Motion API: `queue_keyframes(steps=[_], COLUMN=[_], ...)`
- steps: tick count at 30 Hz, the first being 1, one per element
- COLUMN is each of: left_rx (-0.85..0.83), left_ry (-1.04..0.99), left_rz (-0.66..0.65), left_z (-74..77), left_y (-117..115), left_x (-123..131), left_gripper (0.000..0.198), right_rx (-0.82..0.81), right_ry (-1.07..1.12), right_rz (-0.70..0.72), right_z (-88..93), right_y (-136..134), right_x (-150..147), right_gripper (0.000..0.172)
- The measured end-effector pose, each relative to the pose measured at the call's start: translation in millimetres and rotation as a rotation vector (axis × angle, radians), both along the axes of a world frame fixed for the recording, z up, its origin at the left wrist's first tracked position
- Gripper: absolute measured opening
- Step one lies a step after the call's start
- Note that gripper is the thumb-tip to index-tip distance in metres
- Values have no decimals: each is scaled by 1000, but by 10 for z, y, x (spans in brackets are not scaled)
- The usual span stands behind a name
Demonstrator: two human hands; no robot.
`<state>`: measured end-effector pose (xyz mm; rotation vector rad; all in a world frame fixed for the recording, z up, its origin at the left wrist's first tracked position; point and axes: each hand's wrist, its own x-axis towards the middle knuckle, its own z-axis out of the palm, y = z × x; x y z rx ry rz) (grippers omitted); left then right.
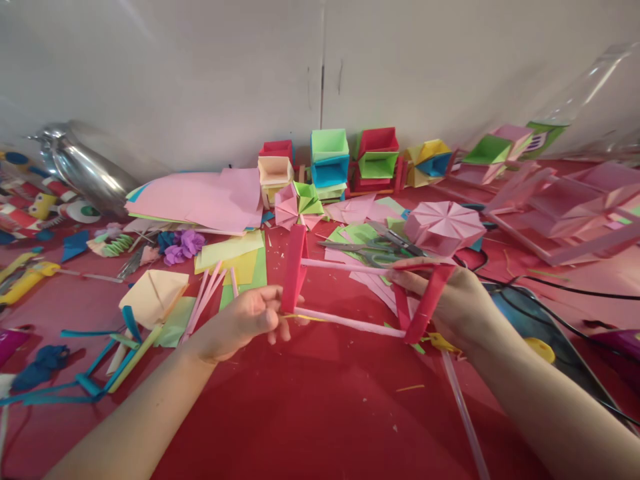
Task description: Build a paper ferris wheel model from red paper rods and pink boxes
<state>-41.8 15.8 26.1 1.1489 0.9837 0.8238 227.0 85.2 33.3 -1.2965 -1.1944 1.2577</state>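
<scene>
Red surface [320, 413] below, pale cupboard doors [200, 80] behind, and a row of folded paper boxes [330, 172] along the back! Centre stage, the paper frame [350, 321] sits between the hands, 2 pink rods [345, 267] joining its red ends [295, 270]. Right hand [463, 300]: fingers closed on the right end. Left hand [255, 317]: fingers curled at the lower left corner; whether they pinch, I cannot tell. Scissors [377, 253] lie just beyond.
</scene>
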Motion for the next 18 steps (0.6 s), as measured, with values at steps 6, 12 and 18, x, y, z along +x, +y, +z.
queue_keyframes(steps=[6,12,18], left_rx=[-102,-122,-80], left_ry=[6,96,-156], left_rz=[137,-12,314], left_z=[-19,-3,29], left_y=[-47,-70,119], left_x=[183,119,-151], left_gripper=[32,32,34], right_rx=[5,68,123], right_ry=[96,103,157], right_rz=[-23,-84,-171], right_z=[-18,27,122], right_y=[0,28,76], right_x=[-10,42,117], right_gripper=[18,19,20])
